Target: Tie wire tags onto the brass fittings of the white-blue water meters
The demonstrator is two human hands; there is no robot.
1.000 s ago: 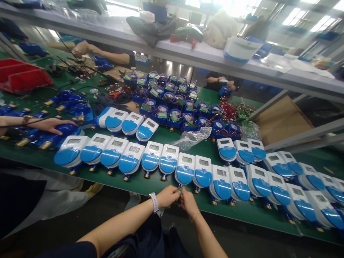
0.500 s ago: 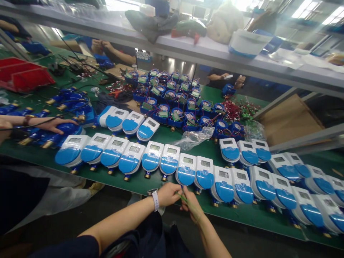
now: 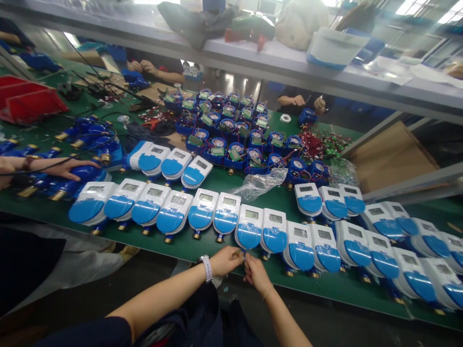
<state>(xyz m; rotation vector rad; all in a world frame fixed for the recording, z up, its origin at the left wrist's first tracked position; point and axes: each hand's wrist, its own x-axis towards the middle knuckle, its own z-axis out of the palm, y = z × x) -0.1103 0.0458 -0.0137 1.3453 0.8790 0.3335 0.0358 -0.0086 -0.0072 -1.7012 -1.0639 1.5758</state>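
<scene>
My left hand (image 3: pixel 227 260), with a white-strapped watch at the wrist, is closed in a pinch at the table's front edge. My right hand (image 3: pixel 257 275) is closed too, its fingertips almost meeting the left ones. Both are at the lower pipe end of a white-and-blue water meter (image 3: pixel 249 226), which lies with its display up. What the fingers pinch is small and mostly hidden by them. Close on the right lies another water meter (image 3: pixel 274 231), and on the left a similar meter (image 3: pixel 227 214); the row continues both ways.
Behind are several opened blue meter bodies (image 3: pixel 235 152) with wires and circuit boards, and a crumpled plastic bag (image 3: pixel 258 184). On the left, a co-worker's hand (image 3: pixel 70 168) rests on blue meter bodies near a red bin (image 3: pixel 31 100). A shelf (image 3: pixel 231 60) crosses above; co-workers' hands show beneath it.
My hands stay at the same meter with small finger movements. A thin green strip seen across my right hand half a second ago no longer shows. Across the table, co-workers' hands have shifted.
</scene>
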